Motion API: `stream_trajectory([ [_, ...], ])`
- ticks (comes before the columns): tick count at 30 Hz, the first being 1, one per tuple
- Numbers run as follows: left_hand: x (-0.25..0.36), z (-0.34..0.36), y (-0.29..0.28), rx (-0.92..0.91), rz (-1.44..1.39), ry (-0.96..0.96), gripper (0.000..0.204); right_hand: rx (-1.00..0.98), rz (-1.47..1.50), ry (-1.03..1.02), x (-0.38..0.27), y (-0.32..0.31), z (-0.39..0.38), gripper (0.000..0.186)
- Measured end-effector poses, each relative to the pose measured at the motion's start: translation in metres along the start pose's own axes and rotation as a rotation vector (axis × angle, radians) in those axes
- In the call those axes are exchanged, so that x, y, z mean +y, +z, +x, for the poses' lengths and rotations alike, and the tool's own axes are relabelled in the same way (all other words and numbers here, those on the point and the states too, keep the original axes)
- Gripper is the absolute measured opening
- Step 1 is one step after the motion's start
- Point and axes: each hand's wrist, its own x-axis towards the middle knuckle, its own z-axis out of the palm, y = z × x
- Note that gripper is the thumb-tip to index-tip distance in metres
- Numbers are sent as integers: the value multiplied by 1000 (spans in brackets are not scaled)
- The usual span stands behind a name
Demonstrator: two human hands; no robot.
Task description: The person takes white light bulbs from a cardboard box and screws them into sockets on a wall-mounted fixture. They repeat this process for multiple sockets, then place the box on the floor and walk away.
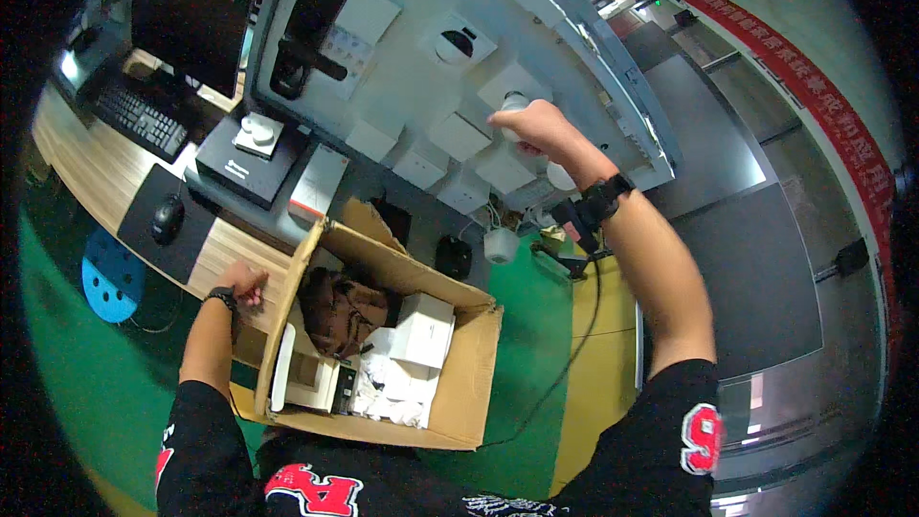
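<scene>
My right hand [542,127] is stretched far out over the white display board. Its fingers are closed round a small white cylinder with a greyish end [515,101], whose exact kind I cannot make out. White box-shaped devices [465,135] stand in rows on the board just below that hand. My left hand [243,284] lies on the wooden desk edge [222,256], fingers loosely apart and holding nothing. Right beside it is an opened cardboard box [466,373]. Inside the box are a dark brown bag [343,314], a white carton [422,330] and crumpled white packing.
A monitor [191,27], keyboard [142,121] and black mouse [168,218] occupy the desk at left. A black box [251,166] and a white-and-red carton [319,183] stand by the board. A black cable [580,349] trails over the floor. Dark grey tables [742,278] stand at right.
</scene>
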Motion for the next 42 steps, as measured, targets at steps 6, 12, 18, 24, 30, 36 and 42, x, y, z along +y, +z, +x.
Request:
stream_trajectory([
  [6, 5, -18, -8, 22, -57, -28, 51, -34, 61, 112, -30, -3, -4, 31],
  [12, 7, 1, 14, -80, -208, -48, 24, 190, 709, 203, 1, 27, -9, 18],
  [18, 40, -42, -4, 58, -112, -124, 27, 86, 692, 116, 1, 20, 12, 25],
  [24, 26, -36, -4, 68, 106, -54, 45, -64, 27, 32, -25, -3, 17, 33],
  [30, 10, -13, -8, 18, 48, -31, 41, 115, -985, -205, -43, 23, 13, 35],
  [36, 34, -27, 0, 49, 164, -12, 41, -337, -1779, 655, -79, 65, 43, 17],
  [42, 30, -39, -10, 49, 31, -141, 37, -276, -1555, 261, -92, 56, 35, 16],
])
